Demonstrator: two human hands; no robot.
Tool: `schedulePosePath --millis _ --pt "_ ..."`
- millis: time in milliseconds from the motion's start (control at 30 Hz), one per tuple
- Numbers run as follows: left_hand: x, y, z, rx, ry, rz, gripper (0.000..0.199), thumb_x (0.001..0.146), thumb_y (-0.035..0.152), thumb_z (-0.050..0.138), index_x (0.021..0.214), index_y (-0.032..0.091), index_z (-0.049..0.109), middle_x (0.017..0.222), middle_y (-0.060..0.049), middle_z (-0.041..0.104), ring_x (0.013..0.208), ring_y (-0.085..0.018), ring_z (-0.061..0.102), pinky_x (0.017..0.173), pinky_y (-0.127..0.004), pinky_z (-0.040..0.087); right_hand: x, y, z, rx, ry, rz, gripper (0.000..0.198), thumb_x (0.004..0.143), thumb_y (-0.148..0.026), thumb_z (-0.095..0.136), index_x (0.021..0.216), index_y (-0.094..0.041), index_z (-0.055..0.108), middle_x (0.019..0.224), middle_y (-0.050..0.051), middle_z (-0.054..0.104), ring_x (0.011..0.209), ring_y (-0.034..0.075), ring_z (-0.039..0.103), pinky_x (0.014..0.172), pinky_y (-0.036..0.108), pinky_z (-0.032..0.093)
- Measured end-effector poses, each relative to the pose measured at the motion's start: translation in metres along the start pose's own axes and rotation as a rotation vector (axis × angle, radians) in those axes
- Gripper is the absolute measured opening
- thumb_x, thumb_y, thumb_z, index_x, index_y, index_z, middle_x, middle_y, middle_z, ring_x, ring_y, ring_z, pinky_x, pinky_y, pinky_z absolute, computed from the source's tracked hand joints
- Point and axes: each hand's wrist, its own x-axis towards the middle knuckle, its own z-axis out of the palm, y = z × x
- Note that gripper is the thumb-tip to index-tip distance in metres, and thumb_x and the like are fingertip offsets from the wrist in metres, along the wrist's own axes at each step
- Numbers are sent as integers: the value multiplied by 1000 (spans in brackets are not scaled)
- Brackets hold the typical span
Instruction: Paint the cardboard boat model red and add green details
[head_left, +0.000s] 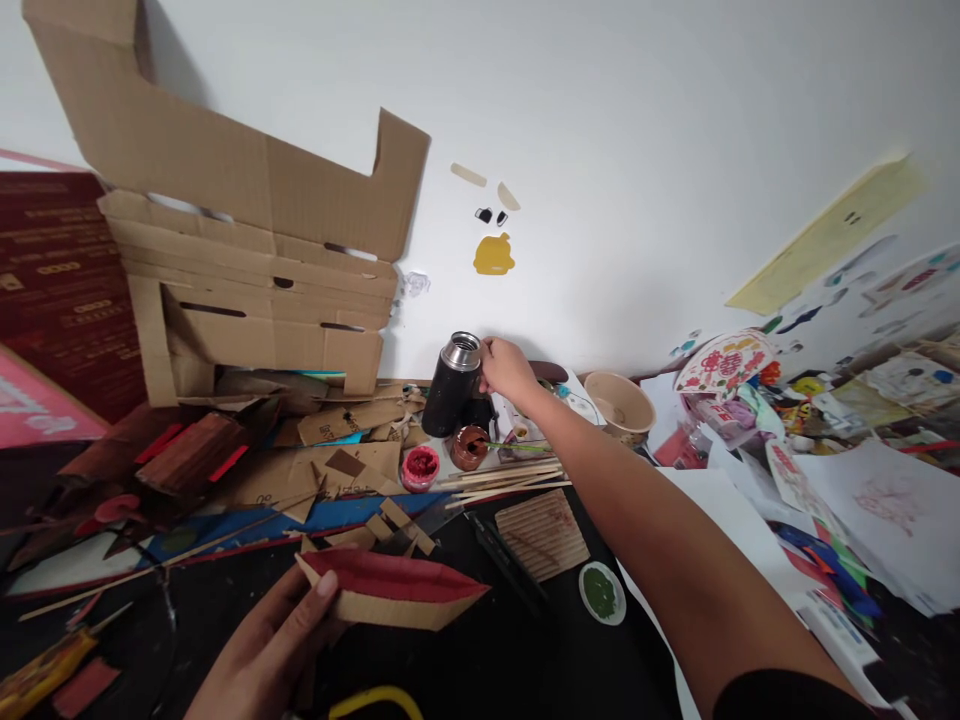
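Observation:
My left hand (281,640) pinches the near end of a small cardboard boat (405,605), its inside painted red and its outer side bare brown. At the back, my right hand (508,368) is beside the upper part of a black thermos flask (450,390) with an uncovered steel mouth. Its fingers are curled, and whatever they hold is hidden. In front of the flask stand a jar of brown paint (469,450) and a tub of red paint (421,467). A thin green stick (517,445) leans out of the brown jar.
Thin wooden sticks (510,482), a black utility knife (504,560), corrugated cardboard (544,535) and a dish of green paint (601,594) lie mid-table. Brown-painted cardboard pieces (195,455) are left, under a large cardboard sheet (262,180). A bowl (621,402) and papers (727,530) are right.

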Motion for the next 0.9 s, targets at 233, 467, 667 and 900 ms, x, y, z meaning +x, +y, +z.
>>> schedulePosePath --millis 233,467,667,900 --pt "2 -2 1 18 -9 -3 79 64 44 105 135 23 80 113 -12 89 105 -42 84 75 -37 72 -1 0 1 17 -61 2 36 120 -39 47 98 -19 67 54 1 69 48 19 71 50 23 51" --pt "6 -5 -2 21 -28 21 83 66 51 104 139 21 77 115 -12 88 99 -38 85 70 -34 70 -1 1 -1 14 -38 -1 38 120 -38 44 96 -19 67 49 0 66 45 20 68 51 26 50" --pt "12 -7 -10 67 -15 32 83 67 53 103 140 23 78 107 -10 89 87 -32 84 68 -32 68 -2 0 1 46 -4 -22 33 119 -34 46 96 -20 66 56 1 68 50 19 71 53 25 50" --pt "5 -5 -5 107 -58 69 74 71 55 99 134 21 80 103 -11 88 92 -37 85 66 -35 68 -4 5 3 125 -51 -24 30 112 -23 62 82 -22 62 52 -2 64 43 17 68 44 23 45"
